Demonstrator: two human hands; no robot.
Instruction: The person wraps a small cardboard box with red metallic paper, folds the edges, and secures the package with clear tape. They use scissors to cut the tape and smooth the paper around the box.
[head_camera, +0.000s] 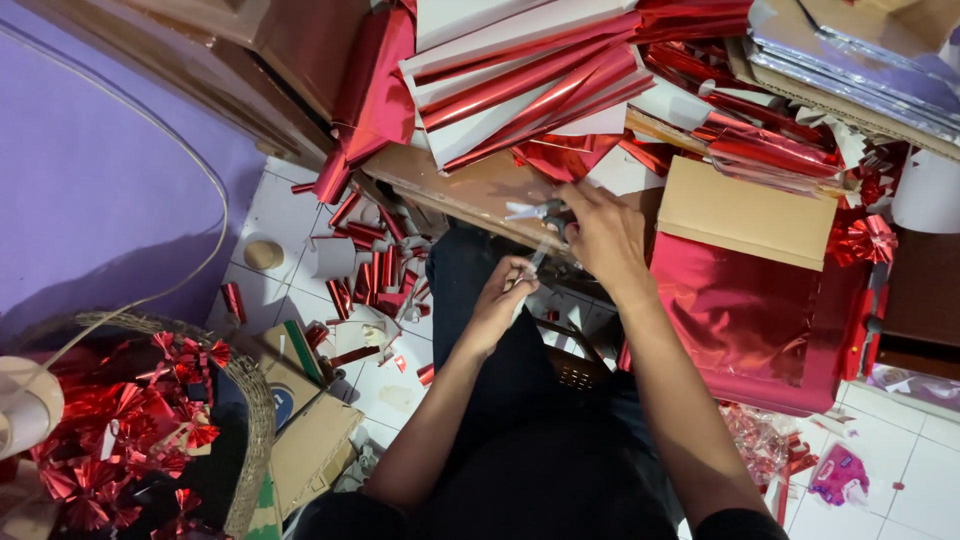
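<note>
**Foil, scissors and scraps at a crowded table edge**

At the far left, a woven basket (250, 420) holds finished red foil rosettes (120, 430), crinkled and glossy, gathered there as if to keep them off the littered floor. Beside it, curled foil offcuts (365, 270) lie scattered across white tiles.

At centre, the left hand (500, 300) is closed in a pinch on a thin strip (535, 262) of clear or silvery material, holding it taut upward toward the table edge, apparently to steady it for the blades. Just above, the right hand (605, 235) is closed around a pair of scissors (535, 211), metal blades pointing left over the wooden table (460, 185).

Further right, a flat tan cardboard piece (745, 210) rests on a smooth red foil sheet (735, 310); one rosette (865, 240) sits near the edge.
</note>
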